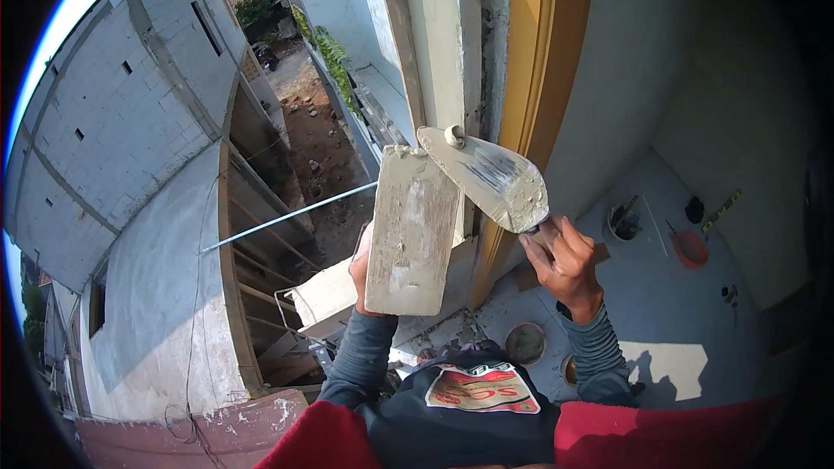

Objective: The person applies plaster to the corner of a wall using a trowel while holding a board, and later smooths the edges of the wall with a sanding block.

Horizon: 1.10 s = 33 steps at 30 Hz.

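A: Well, biggest first: the grey block wall [130,113] fills the left of the frame, and the yellow frame [540,78] runs down from the top centre.

B: And the hands?

A: The left hand [361,267] sits just left of centre, fingers wrapped behind the lower part of a float [411,230], a pale rectangular board held upright and smeared with plaster. The right hand [566,262] is right of centre, closed tight round the handle of a trowel [486,175]; its blade points up and to the left, touching the float's top corner.

B: How would they handle?

A: The float looks stiff and fairly light; I'd take it by the grip at its back. The trowel blade seems thin, rigid steel, and wet plaster would probably make it slippery, so the handle is the place to hold.

B: Any labels?

A: One patch [481,388] at the bottom centre, on dark clothing: roughly rectangular, white with red. Smaller still, an orange bowl [690,248] and a bucket [620,224] of tools stand on the floor at the right.
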Motion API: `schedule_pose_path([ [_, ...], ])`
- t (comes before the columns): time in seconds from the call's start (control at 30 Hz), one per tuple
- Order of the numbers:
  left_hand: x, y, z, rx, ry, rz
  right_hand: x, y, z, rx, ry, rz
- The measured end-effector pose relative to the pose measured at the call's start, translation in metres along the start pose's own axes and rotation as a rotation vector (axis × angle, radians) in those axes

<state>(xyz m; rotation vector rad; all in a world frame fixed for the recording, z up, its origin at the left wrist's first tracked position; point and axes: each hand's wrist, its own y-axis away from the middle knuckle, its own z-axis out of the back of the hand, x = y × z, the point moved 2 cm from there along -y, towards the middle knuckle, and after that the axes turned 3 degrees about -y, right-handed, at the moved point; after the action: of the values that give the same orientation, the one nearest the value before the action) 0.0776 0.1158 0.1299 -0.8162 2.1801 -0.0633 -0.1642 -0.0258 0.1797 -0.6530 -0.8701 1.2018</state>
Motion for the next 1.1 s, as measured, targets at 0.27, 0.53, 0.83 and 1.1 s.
schedule_pose_path([
  [0.27,-0.038,-0.033,-0.054,0.053,-0.445,-0.306,-0.016,-0.004,-0.008,-0.148,-0.272,-0.028],
  [0.53,-0.079,-0.123,-0.108,0.024,-1.059,-0.803,-0.024,0.014,-0.01,-0.231,-0.499,-0.114],
  [0.83,-0.092,-0.187,-0.167,0.011,-1.423,-1.165,-0.04,0.019,0.006,-0.225,-0.488,-0.077],
  [1.1,-0.042,-0.159,-0.117,-0.051,-1.452,-0.924,-0.049,0.018,0.01,-0.154,-0.58,-0.125],
])
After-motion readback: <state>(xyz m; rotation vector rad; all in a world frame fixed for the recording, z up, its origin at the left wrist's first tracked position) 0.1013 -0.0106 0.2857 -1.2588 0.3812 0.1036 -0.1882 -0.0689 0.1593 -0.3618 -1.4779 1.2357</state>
